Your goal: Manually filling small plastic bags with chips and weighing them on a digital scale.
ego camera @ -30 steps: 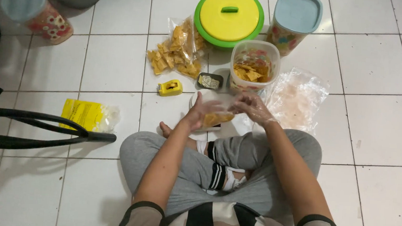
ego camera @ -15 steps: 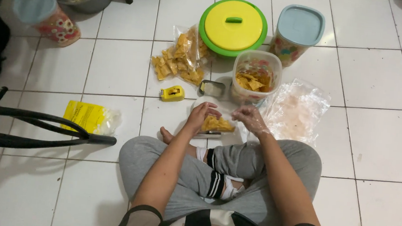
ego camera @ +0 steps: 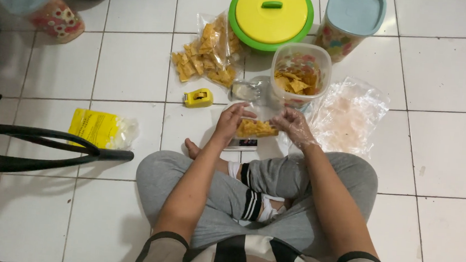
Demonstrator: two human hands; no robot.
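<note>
Person cross-legged on tiled floor [ego camera: 138, 68]. Open tub of chips [ego camera: 300, 74] stands just beyond the hands. Left hand [ego camera: 231, 120] and gloved right hand [ego camera: 294, 125] pinch the small chip bag [ego camera: 255, 128] over a scale [ego camera: 241, 144]. Risk: a slipped pinch tips it, spilling chips

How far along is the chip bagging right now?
Done: several filled clear packets lie together on the tiles. In hand: the left hand and the gloved right hand hold a small bag of chips over the scale. Left: the open tub holds more chips, and the bag in hand looks unsealed.
</note>
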